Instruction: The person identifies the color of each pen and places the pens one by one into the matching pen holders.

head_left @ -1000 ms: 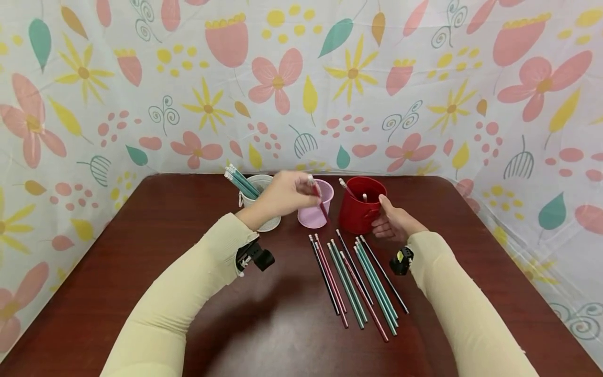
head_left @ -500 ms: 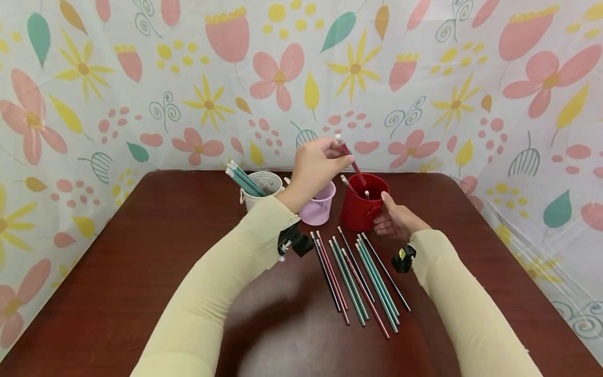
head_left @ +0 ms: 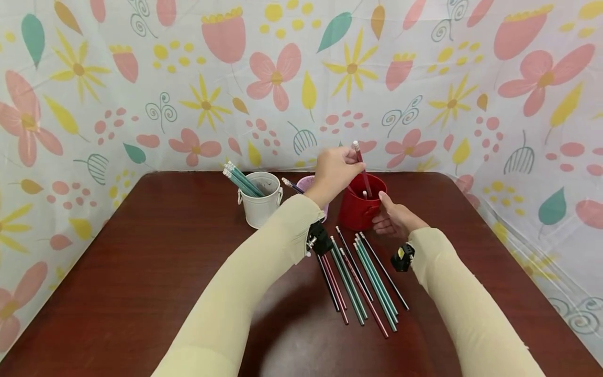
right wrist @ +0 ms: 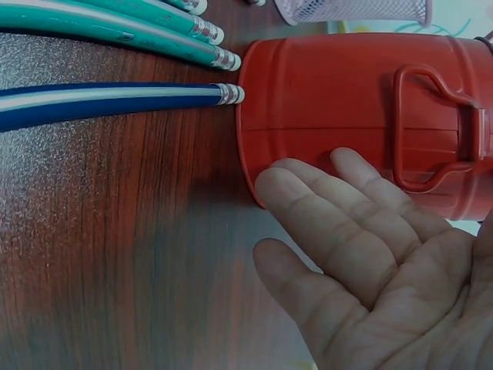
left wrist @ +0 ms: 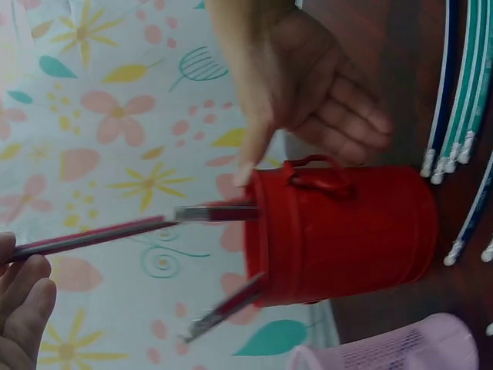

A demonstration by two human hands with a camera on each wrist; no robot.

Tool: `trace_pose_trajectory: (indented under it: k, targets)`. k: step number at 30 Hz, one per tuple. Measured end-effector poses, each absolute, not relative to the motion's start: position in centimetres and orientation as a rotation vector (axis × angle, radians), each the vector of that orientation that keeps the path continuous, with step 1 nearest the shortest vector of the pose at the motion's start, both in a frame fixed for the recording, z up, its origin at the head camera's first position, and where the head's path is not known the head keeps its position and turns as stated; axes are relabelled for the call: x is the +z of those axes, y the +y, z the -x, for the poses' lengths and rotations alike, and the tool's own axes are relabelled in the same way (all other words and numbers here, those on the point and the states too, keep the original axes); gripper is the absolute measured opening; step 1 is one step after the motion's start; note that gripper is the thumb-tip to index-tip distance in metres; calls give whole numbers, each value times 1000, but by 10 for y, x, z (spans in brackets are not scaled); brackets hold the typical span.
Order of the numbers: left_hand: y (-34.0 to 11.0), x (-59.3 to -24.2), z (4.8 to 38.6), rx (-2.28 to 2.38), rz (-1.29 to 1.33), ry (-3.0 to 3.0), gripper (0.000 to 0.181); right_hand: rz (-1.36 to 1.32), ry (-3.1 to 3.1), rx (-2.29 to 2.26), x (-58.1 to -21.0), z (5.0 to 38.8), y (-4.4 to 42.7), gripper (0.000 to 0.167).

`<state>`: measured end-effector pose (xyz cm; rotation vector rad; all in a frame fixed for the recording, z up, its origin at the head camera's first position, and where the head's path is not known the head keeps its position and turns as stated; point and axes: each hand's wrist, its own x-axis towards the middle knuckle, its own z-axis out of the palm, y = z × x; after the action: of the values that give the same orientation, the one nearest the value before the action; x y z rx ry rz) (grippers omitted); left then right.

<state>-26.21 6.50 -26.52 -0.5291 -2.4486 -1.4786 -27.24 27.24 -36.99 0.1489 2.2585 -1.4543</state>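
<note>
Here the hands (head_left: 333, 168) (head_left: 397, 217) flank the red bucket (head_left: 353, 213)

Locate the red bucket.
In the head view, the red bucket stands right of centre, far back on the table, between the pink cup and the right hand.
</note>
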Motion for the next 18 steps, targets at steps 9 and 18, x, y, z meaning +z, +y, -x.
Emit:
trace_pose_trajectory:
  k: [9, 18]
  targets:
    - [66, -293, 269, -1387, 572, -2573, 14, -143, 2270, -1427, -371, 275, 272, 86]
    - [66, -300, 273, -1263, 631, -2635, 17, -142, 2254, -1440, -370, 274, 271, 87]
